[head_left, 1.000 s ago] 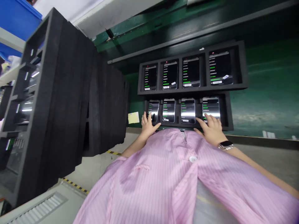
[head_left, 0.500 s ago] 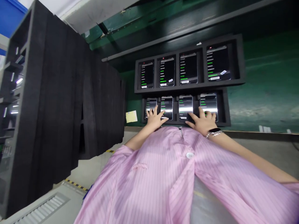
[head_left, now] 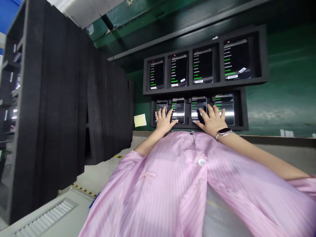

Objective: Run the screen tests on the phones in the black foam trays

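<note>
My left hand has its fingers spread over the leftmost smartphone in the near black foam tray. Its thumb reaches the lower edge of the second smartphone. Over the third smartphone and the gap beside the fourth smartphone lies my right hand, fingers apart, a watch on its wrist. Neither hand grips anything; whether the fingertips touch the glass I cannot tell. The screens are lit with green and white text lines.
Behind the near tray, a second black foam tray holds several lit smartphones. A yellow paper note lies left of the trays on the green bench. Tall stacked black foam trays stand at my left.
My right hand has shifted left, off most of the fourth smartphone and toward the third. The left hand stays over the leftmost smartphones. The view has moved slightly.
</note>
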The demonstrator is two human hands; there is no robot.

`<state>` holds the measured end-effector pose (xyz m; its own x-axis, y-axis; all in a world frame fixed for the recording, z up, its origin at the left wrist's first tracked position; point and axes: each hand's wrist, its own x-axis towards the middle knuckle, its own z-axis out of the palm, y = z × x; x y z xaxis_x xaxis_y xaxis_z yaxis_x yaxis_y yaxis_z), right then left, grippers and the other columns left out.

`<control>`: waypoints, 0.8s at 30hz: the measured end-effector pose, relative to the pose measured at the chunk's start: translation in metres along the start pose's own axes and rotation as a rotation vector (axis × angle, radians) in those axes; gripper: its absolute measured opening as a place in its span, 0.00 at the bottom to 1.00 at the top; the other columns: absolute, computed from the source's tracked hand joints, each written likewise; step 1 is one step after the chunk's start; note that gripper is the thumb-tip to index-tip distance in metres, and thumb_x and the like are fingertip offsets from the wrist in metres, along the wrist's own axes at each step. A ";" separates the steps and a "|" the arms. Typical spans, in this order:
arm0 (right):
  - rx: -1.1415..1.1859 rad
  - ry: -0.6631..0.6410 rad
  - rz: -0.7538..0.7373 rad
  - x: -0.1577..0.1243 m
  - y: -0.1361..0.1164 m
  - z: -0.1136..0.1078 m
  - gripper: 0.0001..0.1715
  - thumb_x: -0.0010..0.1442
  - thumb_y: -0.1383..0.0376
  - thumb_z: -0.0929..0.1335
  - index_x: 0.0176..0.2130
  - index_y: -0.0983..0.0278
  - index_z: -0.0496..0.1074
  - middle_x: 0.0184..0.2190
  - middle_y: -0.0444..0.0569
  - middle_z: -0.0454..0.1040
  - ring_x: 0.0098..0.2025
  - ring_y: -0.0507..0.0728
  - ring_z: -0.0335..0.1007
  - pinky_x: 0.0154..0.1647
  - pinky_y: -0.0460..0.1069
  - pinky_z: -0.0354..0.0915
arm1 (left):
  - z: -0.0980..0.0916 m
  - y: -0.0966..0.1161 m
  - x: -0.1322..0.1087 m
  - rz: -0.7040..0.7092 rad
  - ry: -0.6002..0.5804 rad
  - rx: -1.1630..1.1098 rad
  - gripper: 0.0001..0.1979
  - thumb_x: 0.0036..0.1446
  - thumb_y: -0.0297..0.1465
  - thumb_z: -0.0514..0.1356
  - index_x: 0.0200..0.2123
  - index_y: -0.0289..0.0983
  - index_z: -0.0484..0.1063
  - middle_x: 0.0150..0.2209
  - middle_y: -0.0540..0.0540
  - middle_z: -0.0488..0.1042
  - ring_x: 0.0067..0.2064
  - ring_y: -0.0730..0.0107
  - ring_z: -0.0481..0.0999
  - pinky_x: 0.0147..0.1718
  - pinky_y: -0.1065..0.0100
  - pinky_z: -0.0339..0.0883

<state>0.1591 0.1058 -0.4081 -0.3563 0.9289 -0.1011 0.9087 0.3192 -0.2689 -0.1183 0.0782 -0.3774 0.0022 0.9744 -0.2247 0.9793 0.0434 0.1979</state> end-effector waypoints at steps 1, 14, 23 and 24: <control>0.001 -0.001 -0.008 0.001 -0.001 0.001 0.45 0.72 0.41 0.59 0.75 0.63 0.58 0.77 0.66 0.49 0.77 0.79 0.40 0.71 0.80 0.40 | 0.001 0.000 0.000 0.000 -0.002 -0.004 0.38 0.68 0.51 0.62 0.75 0.45 0.59 0.78 0.38 0.48 0.78 0.38 0.45 0.75 0.34 0.37; 0.008 0.053 -0.066 0.003 -0.003 0.008 0.46 0.71 0.43 0.61 0.75 0.66 0.57 0.75 0.68 0.53 0.75 0.80 0.43 0.70 0.80 0.43 | 0.000 0.000 0.008 0.058 -0.017 -0.020 0.35 0.67 0.53 0.63 0.71 0.47 0.66 0.78 0.40 0.49 0.78 0.32 0.42 0.74 0.31 0.38; -0.005 -0.016 -0.019 0.005 -0.007 0.007 0.44 0.72 0.44 0.59 0.73 0.68 0.61 0.76 0.68 0.51 0.76 0.78 0.41 0.72 0.78 0.42 | -0.004 -0.047 -0.009 -0.225 0.097 -0.049 0.39 0.69 0.50 0.61 0.75 0.41 0.56 0.77 0.34 0.48 0.78 0.40 0.46 0.75 0.40 0.45; -0.003 -0.025 -0.008 0.005 -0.008 0.006 0.43 0.72 0.44 0.59 0.72 0.68 0.62 0.76 0.68 0.50 0.76 0.78 0.41 0.72 0.78 0.42 | -0.003 -0.053 -0.012 -0.252 0.090 -0.045 0.39 0.69 0.50 0.62 0.75 0.40 0.56 0.77 0.33 0.50 0.78 0.40 0.47 0.75 0.41 0.46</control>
<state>0.1487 0.1069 -0.4117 -0.3689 0.9213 -0.1227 0.9064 0.3274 -0.2668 -0.1705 0.0651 -0.3825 -0.2600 0.9473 -0.1874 0.9366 0.2946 0.1896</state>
